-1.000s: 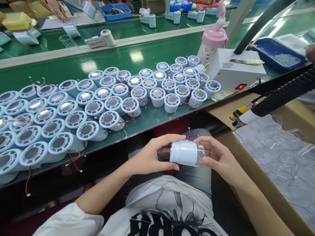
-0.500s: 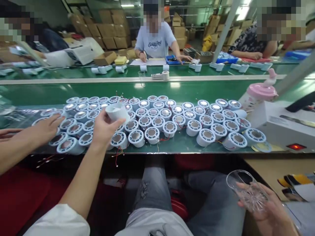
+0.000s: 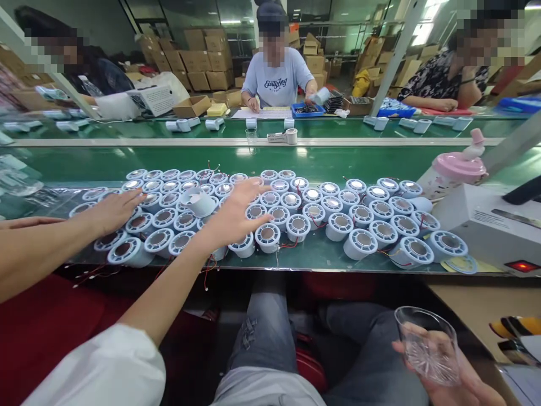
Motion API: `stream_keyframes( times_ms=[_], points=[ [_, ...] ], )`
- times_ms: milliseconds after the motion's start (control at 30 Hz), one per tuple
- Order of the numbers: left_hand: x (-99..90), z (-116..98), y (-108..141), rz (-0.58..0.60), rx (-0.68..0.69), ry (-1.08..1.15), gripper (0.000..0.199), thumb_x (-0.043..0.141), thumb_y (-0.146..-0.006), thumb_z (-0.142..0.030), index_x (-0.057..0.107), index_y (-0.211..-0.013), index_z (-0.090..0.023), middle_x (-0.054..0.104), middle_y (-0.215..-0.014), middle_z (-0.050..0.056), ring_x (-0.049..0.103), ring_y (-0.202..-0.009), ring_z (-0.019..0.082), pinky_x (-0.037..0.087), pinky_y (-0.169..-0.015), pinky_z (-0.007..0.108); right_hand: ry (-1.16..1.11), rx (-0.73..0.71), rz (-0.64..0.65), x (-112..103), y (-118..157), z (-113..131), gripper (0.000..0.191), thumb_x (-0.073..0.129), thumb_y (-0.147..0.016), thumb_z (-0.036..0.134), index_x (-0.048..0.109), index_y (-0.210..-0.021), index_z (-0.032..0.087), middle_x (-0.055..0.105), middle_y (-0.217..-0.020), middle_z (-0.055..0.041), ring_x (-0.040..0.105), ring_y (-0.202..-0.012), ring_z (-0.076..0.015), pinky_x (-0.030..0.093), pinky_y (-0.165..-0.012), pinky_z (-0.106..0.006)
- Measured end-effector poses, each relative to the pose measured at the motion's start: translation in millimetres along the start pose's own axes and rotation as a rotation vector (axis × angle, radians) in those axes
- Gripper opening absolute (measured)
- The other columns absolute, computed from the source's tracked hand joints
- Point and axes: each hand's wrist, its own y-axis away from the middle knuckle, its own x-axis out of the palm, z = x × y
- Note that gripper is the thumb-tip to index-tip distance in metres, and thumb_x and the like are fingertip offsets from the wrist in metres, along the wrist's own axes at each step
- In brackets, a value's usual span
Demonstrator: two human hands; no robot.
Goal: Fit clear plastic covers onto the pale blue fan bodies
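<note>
My left hand (image 3: 236, 217) is stretched out over rows of pale blue cylindrical housings (image 3: 339, 223), fingers spread and holding nothing. Just left of it, a hollow pale blue cylinder (image 3: 198, 204) rests tilted among the others. Most housings show a slotted ring around a metallic round centre, and thin red wires (image 3: 289, 244) trail from some. Low on the right, my right hand (image 3: 454, 366) is wrapped round a clear cup (image 3: 426, 344) with a ribbed starburst base. The cup is tilted, and nothing shows inside it.
Another person's hand (image 3: 114, 211) lies over the left housings. At right stand a pink-lidded cup (image 3: 456, 169) and a white machine (image 3: 486, 225) with a lit red switch. Beyond the green belt (image 3: 338, 155), a person (image 3: 276, 79) holds a pale blue part over a blue tray (image 3: 307, 111).
My left hand has let go of the hollow cylinder, now among the housings, and moved right with fingers spread. My right hand still grips the cup. The person opposite has lifted a part.
</note>
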Motion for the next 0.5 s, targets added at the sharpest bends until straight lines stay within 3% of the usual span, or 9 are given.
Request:
stream_keyframes(
  times_ms=[67, 133, 267, 367, 433, 500],
  points=[
    [17.7, -19.8, -23.5, 0.376, 0.245, 0.063, 0.055, 0.057, -0.086, -0.021, 0.046, -0.139, -0.029, 0.032, -0.156, 0.008, 0.032, -0.142, 0.031, 0.039, -0.107, 0.043, -0.038, -0.002, 0.029, 4.8, 1.3, -2.4, 0.033, 0.065, -0.072, 0.056, 0.067, -0.087, 0.027, 0.068, -0.114, -0.0107, 0.069, -0.094, -0.0377, 0.059, -0.067, -0.046],
    [35.8, -29.8, -42.3, 0.533, 0.361, 0.023, 0.062, 0.05, -0.079, -0.001, 0.051, -0.135, -0.027, 0.032, -0.157, 0.008, 0.038, -0.139, 0.031, 0.045, -0.098, 0.037, -0.069, 0.001, 0.066, 9.7, 3.8, -3.1, 0.032, 0.066, -0.07, 0.056, 0.067, -0.084, 0.027, 0.069, -0.112, -0.0092, 0.069, -0.094, -0.036, 0.058, -0.071, -0.045],
    [52.0, -32.5, -54.3, 0.52, 0.39, -0.022, 0.069, 0.04, -0.07, 0.011, 0.056, -0.128, -0.024, 0.034, -0.155, 0.011, 0.052, -0.127, 0.03, 0.049, -0.086, 0.033, -0.058, 0.051, 0.139, 11.7, 8.2, -0.7, 0.032, 0.07, -0.067, 0.056, 0.066, -0.077, 0.025, 0.069, -0.117, -0.0118, 0.069, -0.097, -0.0361, 0.057, -0.079, -0.045],
    [40.5, -35.0, -45.1, 0.444, 0.396, -0.006, 0.057, 0.053, -0.07, 0.003, 0.055, -0.122, -0.019, 0.032, -0.154, 0.016, 0.042, -0.134, 0.036, 0.045, -0.096, 0.04, 0.009, 0.074, 0.134, 8.1, 6.0, -4.6, 0.038, 0.071, -0.067, 0.061, 0.069, -0.079, 0.025, 0.069, -0.118, -0.0152, 0.069, -0.096, -0.0374, 0.056, -0.082, -0.049],
    [30.2, -40.6, -35.0, 0.353, 0.298, 0.164, 0.053, 0.067, -0.069, -0.011, 0.053, -0.119, -0.017, 0.042, -0.145, 0.018, 0.044, -0.13, 0.037, 0.044, -0.096, 0.041, 0.041, 0.08, 0.115, 8.4, 3.4, -9.9, 0.039, 0.071, -0.069, 0.062, 0.07, -0.078, 0.024, 0.071, -0.11, -0.0148, 0.071, -0.089, -0.0364, 0.058, -0.078, -0.05],
    [28.0, -49.1, -24.0, 0.317, 0.099, 0.496, 0.048, 0.069, -0.072, -0.03, 0.05, -0.114, -0.019, 0.057, -0.124, 0.013, 0.056, -0.109, 0.029, 0.05, -0.083, 0.036, 0.121, 0.008, 0.121, 14.4, 2.7, -12.1, 0.033, 0.067, -0.077, 0.057, 0.071, -0.08, 0.024, 0.071, -0.108, -0.0132, 0.071, -0.089, -0.0348, 0.059, -0.077, -0.047]
  ],
)
